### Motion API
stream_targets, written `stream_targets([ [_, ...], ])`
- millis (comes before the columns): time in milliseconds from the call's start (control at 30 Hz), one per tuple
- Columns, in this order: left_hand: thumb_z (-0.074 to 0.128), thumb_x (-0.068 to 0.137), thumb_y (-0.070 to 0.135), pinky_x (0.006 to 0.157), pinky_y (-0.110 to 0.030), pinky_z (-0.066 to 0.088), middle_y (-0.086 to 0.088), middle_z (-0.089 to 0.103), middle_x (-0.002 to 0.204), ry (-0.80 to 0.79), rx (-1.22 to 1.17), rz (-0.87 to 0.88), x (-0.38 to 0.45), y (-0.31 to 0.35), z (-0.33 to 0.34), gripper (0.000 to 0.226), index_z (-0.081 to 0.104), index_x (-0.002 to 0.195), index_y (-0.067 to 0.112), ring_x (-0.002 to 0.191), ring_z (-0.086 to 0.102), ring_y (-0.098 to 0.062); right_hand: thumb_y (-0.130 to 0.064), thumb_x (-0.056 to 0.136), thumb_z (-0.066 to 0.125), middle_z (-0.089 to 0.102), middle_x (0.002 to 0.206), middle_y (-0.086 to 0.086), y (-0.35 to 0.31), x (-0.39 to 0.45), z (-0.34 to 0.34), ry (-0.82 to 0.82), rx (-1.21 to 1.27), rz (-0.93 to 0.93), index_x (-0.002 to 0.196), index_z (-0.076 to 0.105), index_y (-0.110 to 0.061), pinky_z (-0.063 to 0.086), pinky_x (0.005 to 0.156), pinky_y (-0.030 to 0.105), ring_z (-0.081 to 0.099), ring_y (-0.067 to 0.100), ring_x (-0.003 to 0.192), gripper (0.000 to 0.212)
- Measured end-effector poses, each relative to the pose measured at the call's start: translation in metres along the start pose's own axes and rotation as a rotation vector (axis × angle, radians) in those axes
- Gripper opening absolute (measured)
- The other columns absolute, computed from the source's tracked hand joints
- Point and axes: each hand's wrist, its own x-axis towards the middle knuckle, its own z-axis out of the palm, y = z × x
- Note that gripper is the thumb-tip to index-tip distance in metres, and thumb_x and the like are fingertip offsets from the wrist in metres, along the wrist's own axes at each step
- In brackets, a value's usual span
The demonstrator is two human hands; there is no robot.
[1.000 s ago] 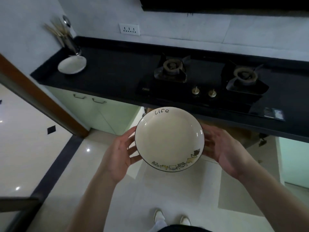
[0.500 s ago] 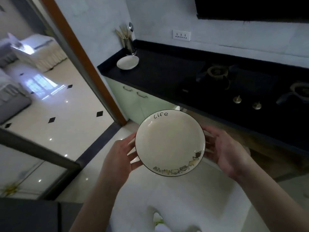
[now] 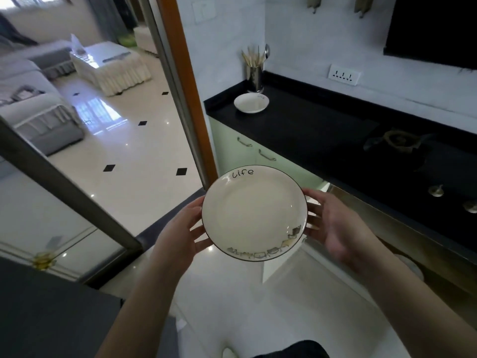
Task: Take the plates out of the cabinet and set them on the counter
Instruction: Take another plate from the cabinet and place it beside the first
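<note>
I carry a cream plate point(image 3: 254, 213) with a dark rim, the word "life" and a row of small cat drawings. It is level at chest height in front of the counter edge. My left hand point(image 3: 178, 236) supports its left rim and my right hand point(image 3: 338, 233) its right rim. The fingers of both are spread and fairly straight under the rim, and no thumb lies over it. A second matching plate point(image 3: 251, 102) sits on the black counter point(image 3: 309, 130) at its far left end.
A metal holder with chopsticks and a spoon point(image 3: 255, 73) stands behind the counter plate. A gas hob point(image 3: 398, 140) with knobs lies to the right. Pale green cabinet doors point(image 3: 242, 148) are below. An orange door frame point(image 3: 185, 86) borders the counter's left end.
The view has swung left toward the counter's left end and the doorway. The plate stays between both hands, and the plate on the counter looks closer.
</note>
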Motion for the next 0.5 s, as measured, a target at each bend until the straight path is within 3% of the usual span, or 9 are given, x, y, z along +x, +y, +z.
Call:
stream_targets([
  [100, 0.062, 0.078, 0.026, 0.067, -0.035, 0.058, -0.005, 0.072, 0.117, -0.012, 0.008, 0.006, 0.021, 0.018, -0.030, 0.039, 0.073, 0.115, 0.031, 0.094, 0.072, -0.020, -0.029, 0.095, 0.049, 0.076, 0.094, 0.005, 0.004, 0.017, 0.034, -0.010, 0.010, 0.003, 0.098, 0.077, -0.024, 0.058, 0.061, 0.033, 0.071, 0.021, 0.076, 0.029],
  [267, 0.058, 0.094, 0.023, 0.074, -0.038, 0.057, -0.005, 0.068, 0.125, -0.071, 0.031, -0.007, 0.063, 0.036, -0.066, 0.032, 0.068, 0.123, 0.031, 0.107, 0.067, -0.025, -0.028, 0.097, 0.047, 0.076, 0.093, 0.004, 0.013, 0.039, 0.067, -0.005, 0.035, -0.004, 0.101, 0.076, -0.024, 0.056, 0.059, 0.031, 0.071, 0.019, 0.075, 0.029],
  [500, 0.063, 0.091, 0.024, 0.071, -0.039, 0.058, -0.007, 0.071, 0.119, -0.110, 0.026, -0.018, 0.125, 0.052, -0.057, 0.029, 0.072, 0.117, 0.029, 0.099, 0.072, -0.026, -0.024, 0.096, 0.048, 0.075, 0.093, 0.001, 0.002, 0.081, 0.074, 0.055, -0.022, -0.075, 0.102, 0.074, -0.032, 0.055, 0.059, 0.030, 0.071, 0.013, 0.074, 0.027],
])
